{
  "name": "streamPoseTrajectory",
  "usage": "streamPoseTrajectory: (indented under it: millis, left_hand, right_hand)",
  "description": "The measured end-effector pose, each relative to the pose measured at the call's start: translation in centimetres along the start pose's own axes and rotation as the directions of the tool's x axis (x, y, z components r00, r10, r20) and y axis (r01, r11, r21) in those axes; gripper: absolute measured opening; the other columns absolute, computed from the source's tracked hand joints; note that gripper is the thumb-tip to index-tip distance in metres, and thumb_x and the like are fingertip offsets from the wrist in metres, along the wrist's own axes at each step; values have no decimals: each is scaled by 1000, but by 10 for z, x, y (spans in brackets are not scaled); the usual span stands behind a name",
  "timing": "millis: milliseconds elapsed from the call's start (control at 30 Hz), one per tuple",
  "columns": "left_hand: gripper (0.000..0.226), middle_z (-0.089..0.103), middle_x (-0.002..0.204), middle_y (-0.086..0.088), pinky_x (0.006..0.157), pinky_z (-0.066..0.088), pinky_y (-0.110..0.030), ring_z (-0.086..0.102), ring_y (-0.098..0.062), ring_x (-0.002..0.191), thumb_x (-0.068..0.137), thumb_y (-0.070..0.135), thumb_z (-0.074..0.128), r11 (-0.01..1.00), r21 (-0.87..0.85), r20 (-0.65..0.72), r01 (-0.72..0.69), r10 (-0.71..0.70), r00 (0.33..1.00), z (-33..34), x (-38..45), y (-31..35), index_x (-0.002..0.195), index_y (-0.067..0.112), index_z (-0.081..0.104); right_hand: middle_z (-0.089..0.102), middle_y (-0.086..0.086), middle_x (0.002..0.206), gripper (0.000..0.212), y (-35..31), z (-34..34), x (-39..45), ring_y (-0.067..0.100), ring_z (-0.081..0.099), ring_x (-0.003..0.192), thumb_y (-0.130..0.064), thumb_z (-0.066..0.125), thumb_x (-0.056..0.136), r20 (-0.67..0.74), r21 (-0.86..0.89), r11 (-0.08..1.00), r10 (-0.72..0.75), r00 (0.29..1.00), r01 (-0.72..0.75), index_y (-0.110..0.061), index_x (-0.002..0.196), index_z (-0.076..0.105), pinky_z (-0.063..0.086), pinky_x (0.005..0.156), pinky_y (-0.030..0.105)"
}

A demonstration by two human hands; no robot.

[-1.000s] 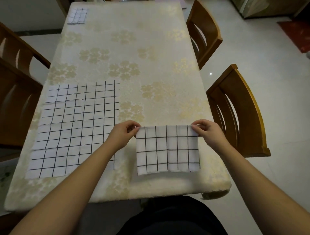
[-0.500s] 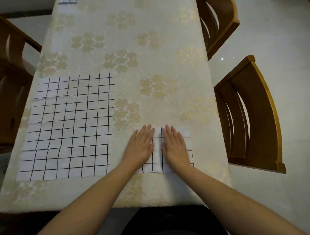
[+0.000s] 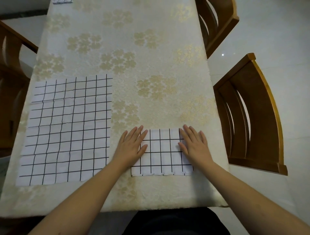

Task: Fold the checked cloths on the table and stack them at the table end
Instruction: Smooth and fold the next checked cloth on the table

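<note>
A folded white cloth with black checks (image 3: 163,152) lies near the table's front edge, right of centre. My left hand (image 3: 132,146) lies flat on its left edge with straight fingers. My right hand (image 3: 194,144) lies flat on its right edge, fingers straight too. A larger checked cloth (image 3: 67,129) is spread out flat on the left side of the table. At the far end, the edge of a folded checked stack (image 3: 62,1) shows at the top of the view.
The table (image 3: 134,50) wears a cream cloth with gold flowers. Two wooden chairs (image 3: 251,117) stand along the right side, another wooden chair (image 3: 11,67) on the left. Pale tiled floor lies to the right.
One second ago both hands pinched the folded cloth's far corners. They then pressed flat side by side on its middle and have now slid apart to its left and right edges.
</note>
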State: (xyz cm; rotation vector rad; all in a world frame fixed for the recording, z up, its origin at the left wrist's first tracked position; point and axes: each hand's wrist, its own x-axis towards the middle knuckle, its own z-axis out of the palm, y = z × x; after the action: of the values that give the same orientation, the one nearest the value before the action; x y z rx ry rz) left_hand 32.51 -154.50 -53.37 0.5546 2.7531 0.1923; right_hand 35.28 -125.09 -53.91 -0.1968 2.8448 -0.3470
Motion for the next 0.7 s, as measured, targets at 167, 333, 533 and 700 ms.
streamPoseTrajectory:
  millis: [167,333,533,700]
  left_hand:
    - [26,61,115,-7,87,43,-43,60,-31,100,91,22,61,990,117,-120,-76,90,989,-28,42,10,117,16,62]
    - [22,57,107,0,86,39,-38,56,-22,96,95,33,57,1000,18,248,26,-29,968,-67,82,16,113,21,53]
    - [8,58,98,3,84,44,-35,56,-19,91,92,30,62,992,-44,357,116,-93,929,-68,85,15,94,24,57]
    - [11,54,97,2,68,42,-27,52,-15,80,90,26,64,955,-216,322,201,-125,938,-61,62,17,97,23,55]
  right_hand:
    - [60,0,128,34,6,-27,29,23,52,120,-37,45,99,-148,67,997,-18,989,28,-21,126,59,24,105,36]
    - [60,-4,110,28,4,-58,62,23,50,109,-37,60,91,102,47,994,95,990,-100,-27,117,57,27,93,37]
    - [63,-1,99,13,-4,-73,81,24,55,97,-36,61,90,261,85,973,184,948,-213,-25,96,59,30,83,35]
    - [60,-2,86,10,-16,-94,93,20,58,80,-25,63,91,218,361,911,125,968,-199,-20,91,55,41,68,28]
